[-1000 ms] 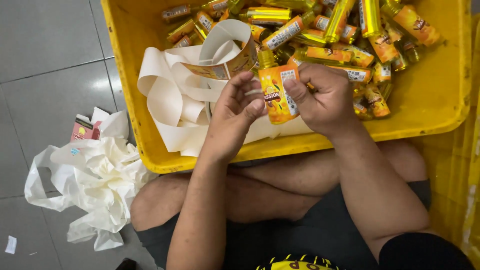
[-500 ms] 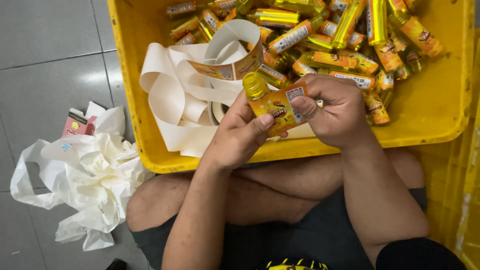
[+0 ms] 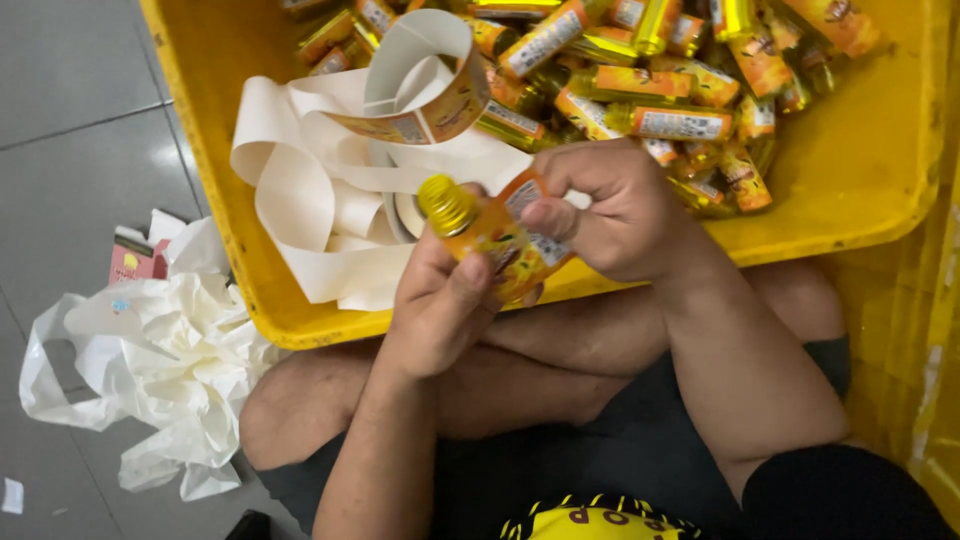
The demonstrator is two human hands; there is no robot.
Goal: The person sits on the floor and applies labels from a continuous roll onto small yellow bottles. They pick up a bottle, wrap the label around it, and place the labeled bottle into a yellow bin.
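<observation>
A small orange bottle (image 3: 487, 238) with a gold screw cap lies tilted between my hands, cap toward the upper left. My left hand (image 3: 440, 310) grips it from below, thumb across its body. My right hand (image 3: 610, 210) pinches the bottle's orange and white label at its right side. Both hands hover over the near rim of a yellow plastic crate (image 3: 860, 180). Inside the crate lie several more labelled bottles (image 3: 660, 90) and a loose coil of white backing tape carrying orange labels (image 3: 420, 90).
A crumpled white plastic bag (image 3: 170, 370) and a small pink box (image 3: 135, 260) lie on the grey tiled floor at the left. My crossed bare legs (image 3: 560, 360) sit under the crate's near edge. Another yellow crate wall (image 3: 925, 380) stands at the right.
The bottle has tipped from nearly upright to tilted, cap now toward the upper left. Both hands have drawn nearer to me, to the crate's near rim.
</observation>
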